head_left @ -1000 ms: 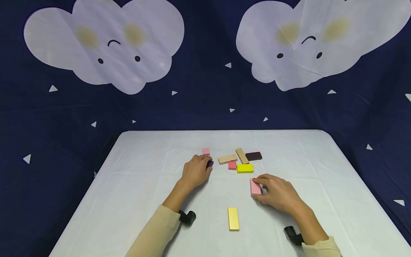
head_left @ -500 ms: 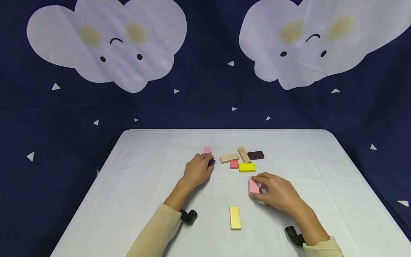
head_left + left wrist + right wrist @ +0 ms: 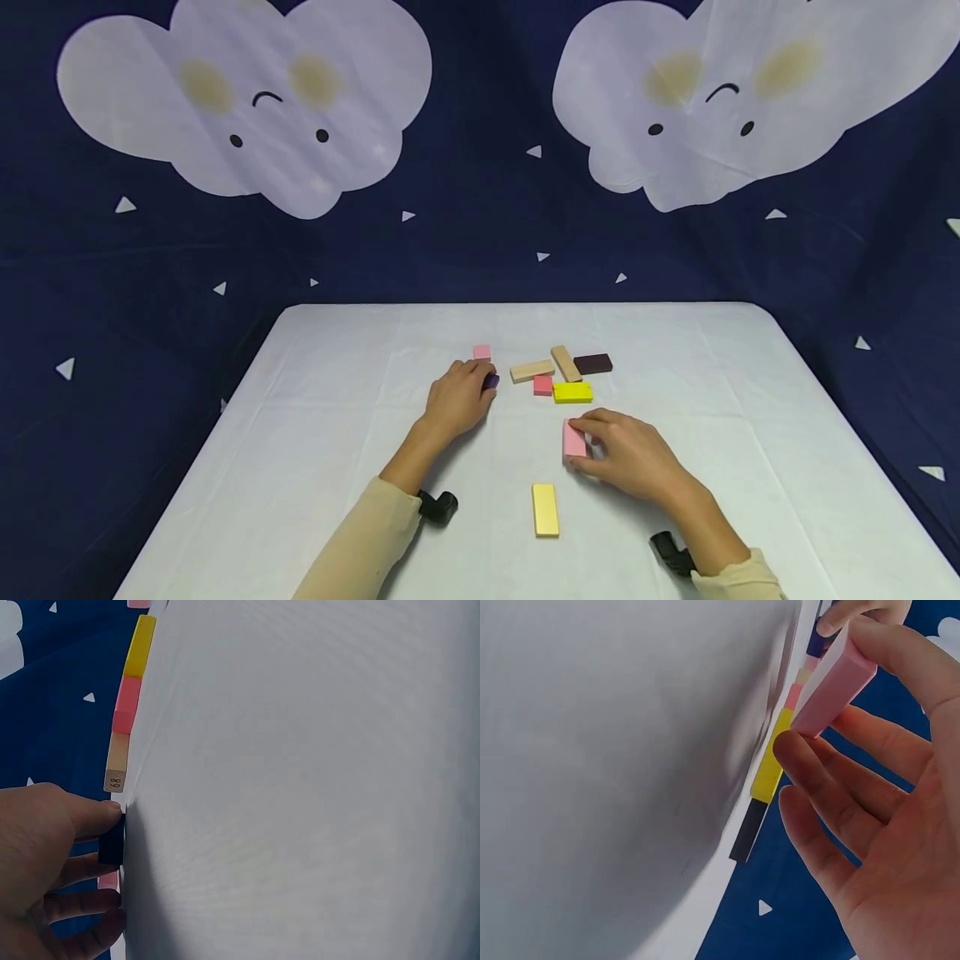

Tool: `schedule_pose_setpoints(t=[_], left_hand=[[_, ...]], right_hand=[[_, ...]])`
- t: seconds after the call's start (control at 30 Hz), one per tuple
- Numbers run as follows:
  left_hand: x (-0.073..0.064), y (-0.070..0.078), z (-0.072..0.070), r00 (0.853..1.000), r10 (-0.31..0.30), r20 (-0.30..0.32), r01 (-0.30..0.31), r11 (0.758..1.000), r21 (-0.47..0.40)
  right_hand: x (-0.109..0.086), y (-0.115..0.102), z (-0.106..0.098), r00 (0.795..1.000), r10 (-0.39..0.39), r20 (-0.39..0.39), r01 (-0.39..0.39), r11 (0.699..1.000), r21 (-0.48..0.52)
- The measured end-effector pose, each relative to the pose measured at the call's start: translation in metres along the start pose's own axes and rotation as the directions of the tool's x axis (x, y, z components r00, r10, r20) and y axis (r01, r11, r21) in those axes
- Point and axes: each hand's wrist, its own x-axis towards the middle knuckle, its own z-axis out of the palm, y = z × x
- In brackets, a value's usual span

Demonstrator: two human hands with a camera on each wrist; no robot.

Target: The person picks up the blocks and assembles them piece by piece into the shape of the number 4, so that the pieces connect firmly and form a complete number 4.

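Head view: on a table (image 3: 300, 450) under a smooth white cover, faintly creased, its far corners rounded and its near edge cut off by the frame, the left hand (image 3: 459, 396) pinches a dark purple block (image 3: 491, 382) toward the far edge, left of the middle. Most of that block is hidden by the fingers, so its full shape cannot be told. The right hand (image 3: 630, 454) holds a pink block (image 3: 573, 440), a smooth oblong with crisp edges, between thumb and fingertips, right of the middle; whether it touches the cover is hard to tell. Between the hands and the far edge lie a bright yellow block (image 3: 572, 392), a reddish square-faced block (image 3: 542, 385) just beside it, two bare wood blocks (image 3: 532, 372) set at different angles, and a dark brown block (image 3: 593, 363). A small pink block (image 3: 482, 352) sits beyond the left hand, partly covered by it. Toward the near edge lies a pale yellow oblong (image 3: 546, 510). The left wrist view shows two printed digits on one wood end, either 68 or 89 depending on which way up they read. Behind hangs a dark blue cloth (image 3: 480, 208) with clouds and small white triangles.
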Motion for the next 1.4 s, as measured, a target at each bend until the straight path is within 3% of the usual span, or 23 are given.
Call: schedule_pose_setpoints(t=[0.2,0.57,0.9,1.4], left_hand=[[0.000,-0.001,0.002,1.000,-0.011,0.000,0.011,1.000,0.009],[0.001,0.000,0.000,1.000,-0.010,-0.006,0.010,1.000,0.029],[0.002,0.001,-0.003,1.000,-0.009,-0.010,0.009,1.000,0.016],[0.001,0.000,-0.002,1.000,-0.015,-0.004,0.015,1.000,0.014]], right_hand=[[0.001,-0.005,0.001,0.999,-0.038,0.007,0.038,0.999,-0.007],[0.006,-0.017,0.008,0.998,-0.034,0.044,0.036,0.998,-0.053],[0.007,-0.021,0.008,0.994,-0.101,0.045,0.104,0.992,-0.068],[0.006,-0.031,0.014,0.986,-0.154,0.057,0.156,0.987,-0.047]])
